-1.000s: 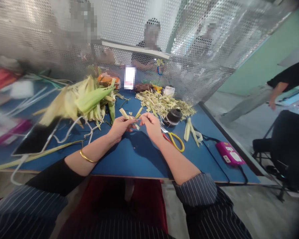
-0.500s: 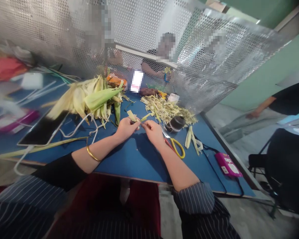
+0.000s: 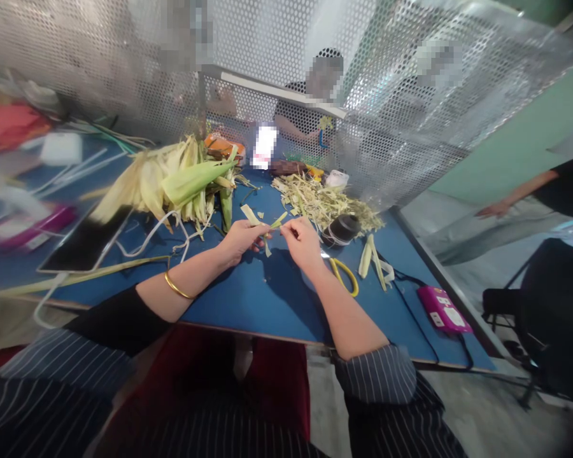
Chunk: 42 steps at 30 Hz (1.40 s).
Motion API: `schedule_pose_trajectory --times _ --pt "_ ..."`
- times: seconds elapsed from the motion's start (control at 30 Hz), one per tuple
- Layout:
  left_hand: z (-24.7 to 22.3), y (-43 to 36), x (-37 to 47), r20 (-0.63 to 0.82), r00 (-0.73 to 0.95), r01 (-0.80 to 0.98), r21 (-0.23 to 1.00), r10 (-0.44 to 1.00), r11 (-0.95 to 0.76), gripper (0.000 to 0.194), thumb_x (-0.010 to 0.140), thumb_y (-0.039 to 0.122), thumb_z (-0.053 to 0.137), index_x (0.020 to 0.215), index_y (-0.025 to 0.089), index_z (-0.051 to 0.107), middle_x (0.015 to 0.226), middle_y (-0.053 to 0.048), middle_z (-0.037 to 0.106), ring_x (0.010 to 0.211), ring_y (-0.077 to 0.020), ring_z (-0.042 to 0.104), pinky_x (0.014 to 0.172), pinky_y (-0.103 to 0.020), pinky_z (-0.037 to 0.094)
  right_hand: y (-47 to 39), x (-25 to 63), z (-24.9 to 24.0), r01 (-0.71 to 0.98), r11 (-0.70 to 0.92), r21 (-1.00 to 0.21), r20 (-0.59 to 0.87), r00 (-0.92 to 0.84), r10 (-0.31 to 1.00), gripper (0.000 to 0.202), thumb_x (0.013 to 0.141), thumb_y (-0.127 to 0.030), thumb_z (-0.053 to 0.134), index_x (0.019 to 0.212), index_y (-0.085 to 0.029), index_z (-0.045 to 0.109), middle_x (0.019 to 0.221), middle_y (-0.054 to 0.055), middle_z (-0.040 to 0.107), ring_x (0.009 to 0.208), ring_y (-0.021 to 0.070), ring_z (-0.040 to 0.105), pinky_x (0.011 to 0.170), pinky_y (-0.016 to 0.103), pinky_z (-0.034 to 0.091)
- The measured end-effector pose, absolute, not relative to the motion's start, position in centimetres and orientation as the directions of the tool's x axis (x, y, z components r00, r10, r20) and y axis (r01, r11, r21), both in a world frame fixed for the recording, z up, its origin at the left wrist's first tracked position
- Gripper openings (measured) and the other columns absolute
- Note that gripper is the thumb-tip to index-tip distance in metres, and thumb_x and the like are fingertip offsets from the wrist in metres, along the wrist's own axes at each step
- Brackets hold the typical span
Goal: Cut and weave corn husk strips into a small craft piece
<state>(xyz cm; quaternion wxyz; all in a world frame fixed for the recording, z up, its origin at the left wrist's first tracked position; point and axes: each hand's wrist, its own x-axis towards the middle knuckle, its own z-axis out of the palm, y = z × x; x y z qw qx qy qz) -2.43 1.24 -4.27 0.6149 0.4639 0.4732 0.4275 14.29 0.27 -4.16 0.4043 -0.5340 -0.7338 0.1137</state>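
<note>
Over the blue table (image 3: 248,299), my left hand (image 3: 239,243) is closed on a pale corn husk strip (image 3: 249,214), which sticks up past the fingers. A small tail of husk hangs below them. Close by, my right hand (image 3: 304,245) pinches at a thin line that runs between the two hands; I cannot make out what it is. Just right of that hand lie a dark spool of thread (image 3: 342,230) and scissors with a yellow handle (image 3: 347,278), their blades partly hidden by the wrist.
Corn husks (image 3: 172,181) are heaped at left, beside a tablet (image 3: 86,242) and a white cable. Shredded husk (image 3: 315,200) lies behind my hands. A purple packet (image 3: 444,310) sits at right. A perforated metal screen (image 3: 267,38) stands behind; people are beyond it and at right.
My hands have drawn slightly apart, and the thin line between them now shows. A husk tail now hangs below my left fingers. The view has shifted a little.
</note>
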Motion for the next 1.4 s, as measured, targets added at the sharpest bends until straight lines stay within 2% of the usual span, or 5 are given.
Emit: schedule_pose_trajectory --times 0.43,0.8,1.0,1.13,1.4 --pt "-4.2 1.4 -2.9 -0.151 0.113 0.035 0.988 0.982 0.148 0.015 0.065 0.026 0.071 0.061 0.011 0.069 0.066 -0.01 0.068 0.044 -0.0063 0.042 0.037 -0.02 0.023 0.2 17.5 -1.8 0.929 0.147 -0.339 0.418 0.009 0.909 0.02 0.082 -0.025 0.053 0.099 -0.017 0.061 0.101 0.01 0.059 0.08 0.0191 0.056 0.072 0.031 0.039" --pt "-3.9 1.5 -3.0 -0.187 0.1 -0.011 0.982 0.977 0.189 0.016 0.061 0.026 0.071 0.059 0.01 0.068 0.068 -0.011 0.067 0.043 -0.0055 0.041 0.035 -0.019 0.02 -7.7 22.8 -3.3 0.991 -0.114 0.071 -0.029 0.116 0.993 0.041 0.075 -0.024 0.053 0.114 -0.011 0.053 0.103 0.019 0.063 0.084 0.0297 0.064 0.064 0.033 0.039" --pt "-4.0 1.7 -3.3 -0.197 0.082 -0.099 0.974 0.977 0.204 0.015 0.058 0.024 0.073 0.059 0.01 0.066 0.066 -0.01 0.068 0.042 -0.005 0.039 0.034 -0.018 0.02 -7.7 25.0 -3.5 0.901 -0.18 -0.395 -0.016 0.189 0.982 0.071 0.067 -0.024 0.06 0.134 -0.017 0.039 0.081 0.004 0.064 0.071 0.0204 0.061 0.061 0.029 0.041" --pt "-3.7 1.6 -3.1 -0.243 0.089 -0.155 0.955 0.966 0.254 0.017 0.057 0.025 0.074 0.063 0.01 0.067 0.068 -0.01 0.068 0.041 -0.0041 0.04 0.034 -0.017 0.02 -9.1 25.0 -3.8 0.391 -0.137 -0.91 -0.043 0.239 0.97 0.069 0.065 -0.03 0.066 0.128 -0.021 0.041 0.069 -0.005 0.054 0.053 0.012 0.051 0.05 0.025 0.039" --pt "-3.7 1.4 -3.0 -0.284 0.13 -0.228 0.924 0.95 0.308 0.017 0.06 0.023 0.074 0.066 0.01 0.066 0.072 -0.01 0.069 0.043 -0.0041 0.043 0.035 -0.016 0.024 -5.0 19.8 -3.0 -0.045 0.041 -0.998 0.042 -0.011 0.999 0.047 0.067 -0.031 0.069 0.111 -0.021 0.052 0.067 -0.007 0.049 0.044 0.0058 0.042 0.045 0.023 0.035"
